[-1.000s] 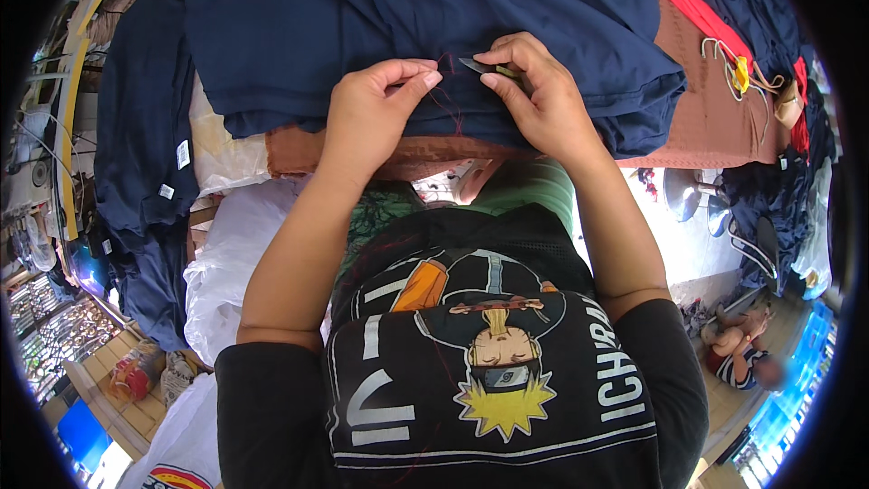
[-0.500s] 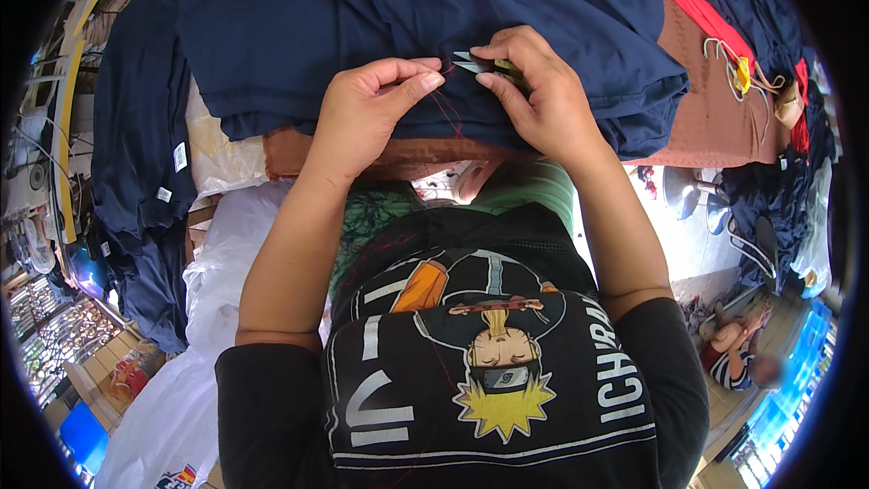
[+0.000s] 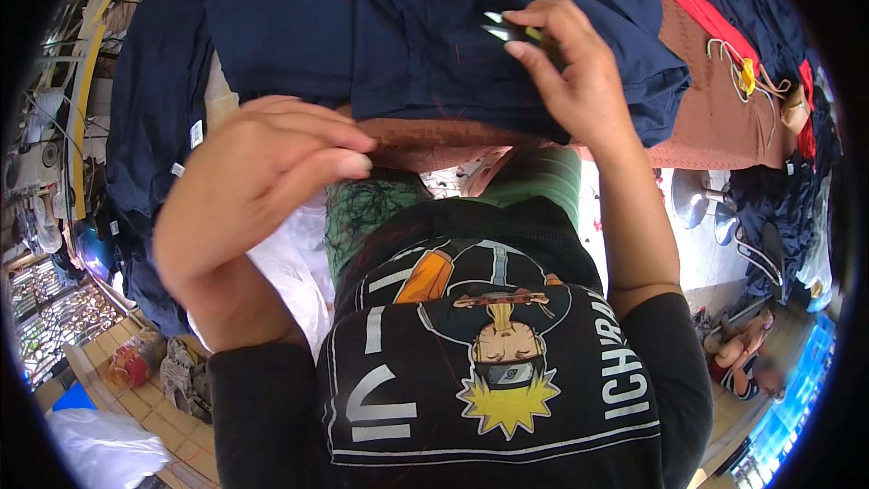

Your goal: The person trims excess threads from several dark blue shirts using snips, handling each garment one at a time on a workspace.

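Note:
Dark navy cloth (image 3: 299,27) lies heaped across the table, with a small stitched red outline on it. Over its right part, my right hand (image 3: 579,63) grips small thread snips (image 3: 497,33) with yellow-green on the handle. Their two pointed blades stand apart and point left, with nothing visible between them. My left hand (image 3: 262,163) is nearer to me, off the cloth's front left edge. Its thumb and fingertips are close together; whether a thread is between them is too fine and blurred to see. Loose red threads (image 3: 448,111) lie at the cloth's front edge.
Brown cloth (image 3: 715,127) covers the table, its edge in front of my lap. At the right lie a red strip (image 3: 692,4) and pale cords with a yellow piece (image 3: 746,77). More navy garments (image 3: 149,109) hang at the left. A person (image 3: 742,362) sits low at the far right.
My left hand has swung left and toward me, away from the snips and the red thread. My right hand has lifted slightly up and right with the snips. The navy cloth has shifted a little.

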The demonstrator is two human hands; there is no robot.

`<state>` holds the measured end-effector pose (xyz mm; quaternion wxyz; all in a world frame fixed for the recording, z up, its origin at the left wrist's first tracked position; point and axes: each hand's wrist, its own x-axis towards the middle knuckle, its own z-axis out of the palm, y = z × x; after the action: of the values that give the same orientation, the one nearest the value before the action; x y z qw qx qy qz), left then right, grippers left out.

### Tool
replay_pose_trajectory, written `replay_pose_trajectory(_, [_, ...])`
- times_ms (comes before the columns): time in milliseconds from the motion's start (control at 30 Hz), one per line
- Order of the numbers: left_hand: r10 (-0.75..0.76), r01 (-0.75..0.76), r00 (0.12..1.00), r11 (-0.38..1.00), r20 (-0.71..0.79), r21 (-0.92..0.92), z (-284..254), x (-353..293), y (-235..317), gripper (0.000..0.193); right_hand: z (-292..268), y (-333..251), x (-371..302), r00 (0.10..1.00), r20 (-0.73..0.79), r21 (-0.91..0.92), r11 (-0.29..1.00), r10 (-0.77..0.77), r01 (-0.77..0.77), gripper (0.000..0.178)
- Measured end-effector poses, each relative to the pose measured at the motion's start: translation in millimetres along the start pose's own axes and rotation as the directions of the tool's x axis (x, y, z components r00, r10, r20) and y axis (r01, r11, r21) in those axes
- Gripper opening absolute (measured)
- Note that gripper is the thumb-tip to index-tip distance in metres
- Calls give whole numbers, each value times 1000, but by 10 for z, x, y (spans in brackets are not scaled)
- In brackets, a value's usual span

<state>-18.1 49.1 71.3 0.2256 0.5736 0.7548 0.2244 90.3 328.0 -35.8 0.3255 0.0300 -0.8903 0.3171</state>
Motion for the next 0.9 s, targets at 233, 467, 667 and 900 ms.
replay_pose_trajectory(233, [-179,142,944,978,-276,-152,198,66,64,16,-416,-96,-48,990,-34,-9,991,135,-135,23])
replay_pose_trajectory(467, [-13,176,830,955,-558,239,1080,551,-449,22,-459,-203,-174,973,152,-25,985,172,-170,32])
replay_pose_trajectory(667, [-269,83,642,955,-717,-284,892,508,-356,17,-434,-178,-266,945,275,-306,948,174,-86,37])
replay_pose_trajectory(900, [-390,-304,680,620,-620,-723,497,141,-120,18,-1240,92,-19,818,408,329,770,406,-547,11])
